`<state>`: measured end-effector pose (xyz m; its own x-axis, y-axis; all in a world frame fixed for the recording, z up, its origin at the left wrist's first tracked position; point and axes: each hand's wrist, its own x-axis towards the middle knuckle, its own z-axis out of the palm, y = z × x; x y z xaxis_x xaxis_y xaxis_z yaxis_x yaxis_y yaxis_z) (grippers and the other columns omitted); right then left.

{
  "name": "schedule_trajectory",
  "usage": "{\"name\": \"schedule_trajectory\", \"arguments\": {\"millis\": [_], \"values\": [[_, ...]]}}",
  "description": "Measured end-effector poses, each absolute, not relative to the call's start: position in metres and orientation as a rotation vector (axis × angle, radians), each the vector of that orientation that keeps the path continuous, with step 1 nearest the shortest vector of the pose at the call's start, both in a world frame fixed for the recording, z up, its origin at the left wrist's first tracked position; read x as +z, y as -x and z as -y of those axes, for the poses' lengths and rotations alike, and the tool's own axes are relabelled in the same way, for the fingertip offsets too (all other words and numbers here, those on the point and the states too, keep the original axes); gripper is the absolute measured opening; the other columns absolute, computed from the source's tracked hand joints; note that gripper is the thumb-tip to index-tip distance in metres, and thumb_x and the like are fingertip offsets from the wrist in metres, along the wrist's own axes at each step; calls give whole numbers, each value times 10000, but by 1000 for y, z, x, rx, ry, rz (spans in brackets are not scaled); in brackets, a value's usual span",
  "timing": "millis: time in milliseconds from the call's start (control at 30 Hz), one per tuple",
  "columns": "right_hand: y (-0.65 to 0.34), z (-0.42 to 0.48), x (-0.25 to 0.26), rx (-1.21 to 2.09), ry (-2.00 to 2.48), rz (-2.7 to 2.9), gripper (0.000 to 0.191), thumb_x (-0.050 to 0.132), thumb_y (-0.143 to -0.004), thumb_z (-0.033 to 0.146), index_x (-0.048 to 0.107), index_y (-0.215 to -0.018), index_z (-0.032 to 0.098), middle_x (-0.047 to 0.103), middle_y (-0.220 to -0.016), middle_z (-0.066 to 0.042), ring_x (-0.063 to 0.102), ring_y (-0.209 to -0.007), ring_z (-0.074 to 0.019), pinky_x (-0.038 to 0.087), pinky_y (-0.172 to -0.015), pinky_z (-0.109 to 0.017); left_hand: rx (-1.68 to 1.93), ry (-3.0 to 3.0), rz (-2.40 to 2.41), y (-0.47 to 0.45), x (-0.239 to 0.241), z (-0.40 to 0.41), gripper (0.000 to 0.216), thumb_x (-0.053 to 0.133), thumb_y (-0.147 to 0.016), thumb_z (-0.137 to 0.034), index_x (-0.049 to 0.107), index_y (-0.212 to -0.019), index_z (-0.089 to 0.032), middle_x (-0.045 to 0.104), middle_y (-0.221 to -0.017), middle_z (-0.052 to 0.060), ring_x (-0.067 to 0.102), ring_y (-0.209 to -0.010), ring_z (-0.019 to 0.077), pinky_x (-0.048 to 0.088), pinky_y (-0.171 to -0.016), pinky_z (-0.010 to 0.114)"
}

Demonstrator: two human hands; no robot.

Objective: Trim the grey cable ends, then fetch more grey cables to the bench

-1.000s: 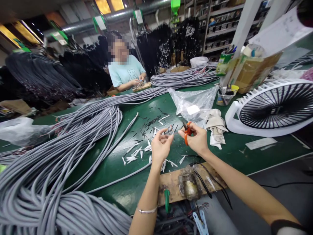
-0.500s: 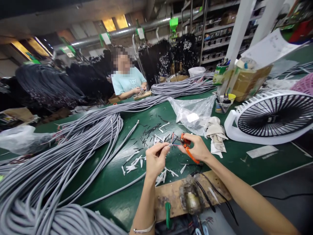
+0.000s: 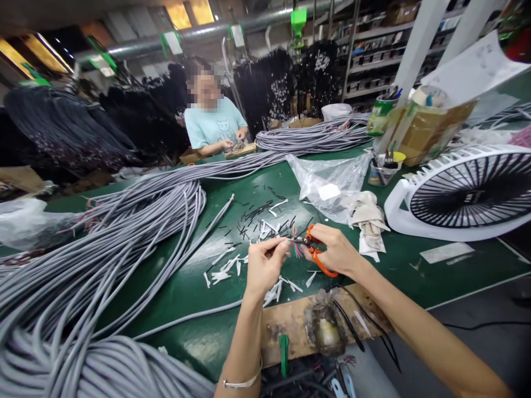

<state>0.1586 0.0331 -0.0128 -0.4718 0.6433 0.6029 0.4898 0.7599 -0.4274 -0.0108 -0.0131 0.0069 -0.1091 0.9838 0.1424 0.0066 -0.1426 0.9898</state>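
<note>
My left hand [image 3: 267, 262] pinches the end of a grey cable [image 3: 191, 318], whose length trails off to the left across the green table. Thin coloured wires [image 3: 297, 250] fan out from that end. Orange-handled scissors [image 3: 318, 257] are in my right hand [image 3: 334, 250], their dark blades lying against the cable end by my left fingertips. Whether the blades are fully closed is too small to tell. Below and around the hands lie white strips [image 3: 226, 271] and short black offcuts [image 3: 253, 213].
Bundled grey cables [image 3: 103, 249] cover the table's left side. A white fan [image 3: 460, 193], a cloth [image 3: 369, 224] and a clear plastic bag [image 3: 327, 185] lie to the right. A wooden board [image 3: 286, 329] with a metal fixture sits in front. A co-worker [image 3: 215, 124] sits across.
The scissors' blades have come to the cable end at my left fingertips, and the coloured wires now spread below them. My view has shifted slightly.
</note>
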Motion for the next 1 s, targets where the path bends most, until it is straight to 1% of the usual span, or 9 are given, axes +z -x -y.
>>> {"name": "schedule_trajectory", "arguments": {"millis": [167,300,367,467,600,700,867,933,1000], "values": [[-159,-35,-19,229,871,2129,223,542,-695,214,405,-521,187,428,-519,21,334,-481,-88,267,-490,-231,1377,-1237,-1179,11,9,11,238,670,-668,-353,710,-735,-128,516,-498,2,336,-406,52,251,-400,187],[-164,-46,-24,269,1110,2012,322,516,-761,309,463,-474,172,469,-458,9,352,-432,-79,259,-475,-228,1367,-1285,-1164,6,11,9,312,654,-692,-340,704,-934,-149,495,-506,-7,287,-392,49,205,-391,190],[-170,-54,-26,238,1359,2023,309,509,-774,357,556,-537,164,536,-494,-26,425,-461,-105,271,-487,-238,1347,-1315,-1142,0,16,16,355,630,-717,-343,677,-1018,-160,465,-497,-14,253,-391,53,178,-389,194],[-179,-63,-29,183,1709,2187,258,513,-763,345,648,-673,143,617,-604,-100,530,-536,-159,289,-496,-253,1268,-1371,-1103,-15,27,46,310,587,-757,-348,681,-1000,-181,489,-561,11,271,-422,67,204,-401,202],[-182,-68,-33,217,1701,2424,216,539,-742,263,676,-813,112,655,-761,-147,598,-682,-197,366,-574,-255,1166,-1254,-1113,-26,30,118,246,494,-829,-365,651,-954,-224,476,-656,20,307,-456,63,230,-409,194],[-182,-64,-33,239,1514,2425,216,532,-749,229,681,-871,132,661,-880,-137,597,-812,-208,405,-669,-260,1213,-899,-1032,-16,13,174,211,482,-833,-416,590,-931,-265,368,-578,-32,238,-400,35,163,-368,167],[-192,-36,-40,628,1235,2373,149,575,-682,281,677,-757,203,656,-655,-23,588,-599,-164,446,-610,-268,1111,-749,-1002,11,-50,239,321,522,-773,-523,559,-941,-252,319,-523,-64,196,-338,13,140,-338,151],[-198,-24,-50,652,1221,2376,152,592,-646,296,668,-749,214,651,-671,-20,580,-593,-164,451,-602,-277,1057,-830,-1239,15,-77,257,358,482,-788,-540,576,-955,-238,324,-521,-57,246,-364,36,192,-362,166],[-202,-15,-62,577,1248,2384,130,572,-652,309,646,-703,213,641,-712,-38,576,-640,-180,447,-618,-295,968,-1023,-1545,13,-99,270,309,463,-818,-477,605,-948,-237,422,-561,-23,397,-467,88,320,-462,204]]}}
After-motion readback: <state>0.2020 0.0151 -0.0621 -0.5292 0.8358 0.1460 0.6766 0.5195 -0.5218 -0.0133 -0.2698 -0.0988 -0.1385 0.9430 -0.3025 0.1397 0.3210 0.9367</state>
